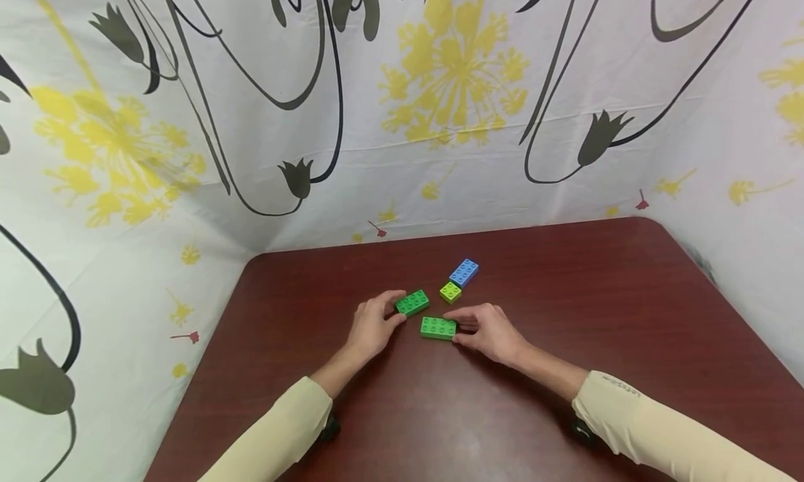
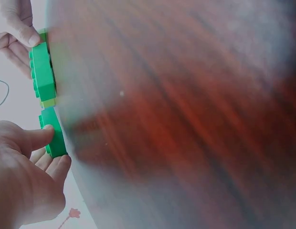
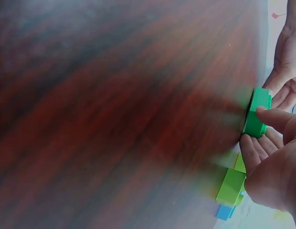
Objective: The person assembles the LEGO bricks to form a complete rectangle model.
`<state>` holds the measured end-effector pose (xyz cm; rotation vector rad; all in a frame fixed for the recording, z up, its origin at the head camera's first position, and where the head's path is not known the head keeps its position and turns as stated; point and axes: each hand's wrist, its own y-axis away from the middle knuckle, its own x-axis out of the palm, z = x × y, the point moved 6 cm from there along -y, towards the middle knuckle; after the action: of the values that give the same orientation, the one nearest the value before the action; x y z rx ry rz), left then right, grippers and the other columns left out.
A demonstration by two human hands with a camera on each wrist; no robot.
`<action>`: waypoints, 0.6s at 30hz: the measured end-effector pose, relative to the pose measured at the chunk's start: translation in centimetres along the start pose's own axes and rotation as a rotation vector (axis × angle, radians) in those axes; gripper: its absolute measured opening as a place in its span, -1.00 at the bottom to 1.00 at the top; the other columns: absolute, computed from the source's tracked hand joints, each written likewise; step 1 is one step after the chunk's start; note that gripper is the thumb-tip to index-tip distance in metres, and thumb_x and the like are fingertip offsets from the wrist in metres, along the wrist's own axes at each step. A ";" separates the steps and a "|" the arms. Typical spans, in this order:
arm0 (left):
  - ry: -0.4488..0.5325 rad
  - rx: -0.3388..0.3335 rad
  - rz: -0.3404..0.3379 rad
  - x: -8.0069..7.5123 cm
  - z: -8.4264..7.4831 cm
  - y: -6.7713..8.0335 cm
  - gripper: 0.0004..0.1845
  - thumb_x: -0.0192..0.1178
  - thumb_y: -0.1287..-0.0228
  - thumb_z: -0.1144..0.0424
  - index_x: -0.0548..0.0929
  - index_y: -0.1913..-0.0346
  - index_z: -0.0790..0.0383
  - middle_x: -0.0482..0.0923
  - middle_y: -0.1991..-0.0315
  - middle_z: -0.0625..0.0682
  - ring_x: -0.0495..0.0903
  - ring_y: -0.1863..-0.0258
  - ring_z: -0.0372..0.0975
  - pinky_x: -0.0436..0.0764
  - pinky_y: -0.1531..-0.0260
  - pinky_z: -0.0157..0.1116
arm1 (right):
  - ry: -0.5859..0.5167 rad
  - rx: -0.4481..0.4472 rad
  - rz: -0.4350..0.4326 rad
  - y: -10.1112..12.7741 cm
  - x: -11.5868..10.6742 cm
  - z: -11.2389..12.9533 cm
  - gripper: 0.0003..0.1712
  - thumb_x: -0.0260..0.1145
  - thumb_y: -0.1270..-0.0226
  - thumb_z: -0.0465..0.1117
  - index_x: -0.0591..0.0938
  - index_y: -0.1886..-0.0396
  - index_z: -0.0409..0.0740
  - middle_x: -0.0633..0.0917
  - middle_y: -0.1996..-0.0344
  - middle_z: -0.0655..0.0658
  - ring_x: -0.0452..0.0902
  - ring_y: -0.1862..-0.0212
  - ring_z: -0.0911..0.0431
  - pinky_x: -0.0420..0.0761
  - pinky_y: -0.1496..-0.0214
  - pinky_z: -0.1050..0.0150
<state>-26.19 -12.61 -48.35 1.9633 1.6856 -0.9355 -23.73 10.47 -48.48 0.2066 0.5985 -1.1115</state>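
Note:
On the table, my left hand (image 1: pixel 370 326) pinches one end of a dark green toy building brick (image 1: pixel 412 303) between thumb and fingers. A brighter green brick (image 1: pixel 437 328) lies just nearer to me, its right end between the thumb and fingers of my right hand (image 1: pixel 490 334). Both bricks have their studs up. In the left wrist view, the left thumb presses the long side of its brick (image 2: pixel 53 133). The right wrist view shows the right thumb against its own brick (image 3: pixel 255 117).
Beyond the right hand sits a small lime brick (image 1: pixel 450 291), with a blue brick (image 1: pixel 464 272) right against its far side. The dark red table (image 1: pixel 283 398) ends at a patterned white cloth (image 1: pixel 364 119) behind and at both sides.

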 end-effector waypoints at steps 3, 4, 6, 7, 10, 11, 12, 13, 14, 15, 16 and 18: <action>0.015 0.000 0.002 -0.4 -0.2 0.0 -0.51 0.43 -0.41 0.35 0.66 -0.37 0.15 0.70 -0.25 0.03 0.71 -0.20 -0.08 0.69 -0.16 -0.04 | 0.006 0.004 0.000 0.3 -0.2 0.0 -0.52 0.57 -0.25 -0.46 0.76 -0.19 -0.27 0.79 -0.08 -0.24 0.76 -0.11 -0.09 0.75 -0.11 0.06; 0.018 0.003 0.001 -0.6 -0.2 0.0 -0.51 0.43 -0.41 0.34 0.66 -0.36 0.16 0.70 -0.25 0.03 0.70 -0.21 -0.08 0.69 -0.16 -0.04 | 0.009 0.005 0.000 0.4 -0.3 0.1 -0.51 0.57 -0.25 -0.45 0.76 -0.19 -0.26 0.79 -0.09 -0.23 0.76 -0.12 -0.09 0.74 -0.11 0.06; 0.024 0.004 -0.001 -0.9 -0.4 0.0 -0.51 0.44 -0.40 0.34 0.66 -0.36 0.15 0.70 -0.25 0.03 0.70 -0.21 -0.09 0.70 -0.17 -0.06 | 0.011 0.003 0.004 0.5 -0.5 0.2 -0.51 0.57 -0.25 -0.44 0.76 -0.19 -0.26 0.79 -0.09 -0.23 0.76 -0.12 -0.09 0.74 -0.12 0.06; 0.027 0.006 -0.002 -1.1 -0.5 0.0 -0.51 0.44 -0.40 0.33 0.66 -0.36 0.15 0.70 -0.24 0.02 0.71 -0.20 -0.09 0.70 -0.17 -0.06 | 0.010 0.001 0.006 0.6 -0.6 0.3 -0.51 0.57 -0.25 -0.45 0.76 -0.19 -0.26 0.79 -0.09 -0.24 0.76 -0.12 -0.09 0.74 -0.12 0.06; 0.039 0.011 -0.006 -1.5 -0.8 0.2 -0.51 0.45 -0.39 0.32 0.67 -0.35 0.14 0.71 -0.23 0.02 0.72 -0.19 -0.10 0.70 -0.16 -0.07 | 0.019 -0.001 0.012 0.9 -0.8 0.5 -0.51 0.58 -0.24 -0.44 0.76 -0.19 -0.25 0.79 -0.09 -0.23 0.76 -0.11 -0.08 0.74 -0.12 0.06; 0.045 0.016 -0.007 -1.7 -0.9 0.3 -0.51 0.46 -0.38 0.32 0.67 -0.34 0.15 0.72 -0.23 0.02 0.72 -0.19 -0.10 0.70 -0.16 -0.07 | 0.023 -0.004 0.016 1.0 -0.9 0.6 -0.51 0.58 -0.24 -0.44 0.76 -0.19 -0.25 0.79 -0.09 -0.22 0.76 -0.11 -0.08 0.74 -0.12 0.06; 0.049 0.024 -0.006 -1.8 -1.1 0.4 -0.51 0.46 -0.38 0.32 0.68 -0.34 0.16 0.72 -0.22 0.03 0.72 -0.18 -0.09 0.70 -0.15 -0.07 | 0.029 -0.007 0.020 1.2 -1.0 0.7 -0.51 0.58 -0.24 -0.43 0.77 -0.19 -0.24 0.79 -0.09 -0.22 0.77 -0.11 -0.07 0.74 -0.12 0.05; 0.053 0.027 -0.003 -2.0 -1.3 0.5 -0.52 0.46 -0.38 0.32 0.68 -0.33 0.16 0.72 -0.21 0.02 0.72 -0.18 -0.10 0.70 -0.15 -0.09 | 0.034 -0.011 0.025 1.3 -1.1 0.8 -0.51 0.58 -0.24 -0.43 0.77 -0.19 -0.24 0.79 -0.09 -0.21 0.77 -0.11 -0.07 0.74 -0.12 0.05; 0.059 0.031 -0.001 -2.1 -1.4 0.7 -0.52 0.47 -0.37 0.31 0.68 -0.33 0.16 0.73 -0.21 0.02 0.72 -0.18 -0.11 0.71 -0.15 -0.10 | 0.042 -0.015 0.028 1.5 -1.1 0.9 -0.51 0.59 -0.24 -0.42 0.77 -0.19 -0.24 0.79 -0.09 -0.20 0.77 -0.11 -0.06 0.74 -0.12 0.04; 0.065 0.037 0.001 -2.2 -1.6 0.8 -0.52 0.47 -0.36 0.31 0.69 -0.32 0.16 0.73 -0.20 0.01 0.73 -0.17 -0.13 0.71 -0.14 -0.12 | 0.048 -0.018 0.032 1.6 -1.2 0.9 -0.51 0.59 -0.24 -0.41 0.77 -0.19 -0.23 0.79 -0.09 -0.19 0.77 -0.11 -0.06 0.75 -0.12 0.04; 0.072 0.044 0.004 -2.3 -1.8 1.0 -0.52 0.48 -0.35 0.31 0.69 -0.31 0.17 0.73 -0.19 0.00 0.73 -0.16 -0.14 0.71 -0.14 -0.14 | 0.049 -0.020 0.038 1.8 -1.3 1.0 -0.51 0.59 -0.25 -0.41 0.77 -0.19 -0.23 0.79 -0.09 -0.18 0.77 -0.11 -0.05 0.75 -0.12 0.04; 0.084 0.057 0.014 -2.5 -2.2 1.2 -0.51 0.50 -0.33 0.31 0.70 -0.30 0.16 0.74 -0.18 -0.02 0.74 -0.15 -0.17 0.71 -0.13 -0.17 | 0.046 -0.020 0.049 2.1 -1.4 1.2 -0.51 0.59 -0.25 -0.40 0.76 -0.20 -0.24 0.80 -0.09 -0.18 0.77 -0.11 -0.06 0.75 -0.11 0.04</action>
<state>-24.60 -13.11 -45.22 2.0760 1.7048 -0.9181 -21.86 11.96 -47.03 0.2286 0.6420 -1.0553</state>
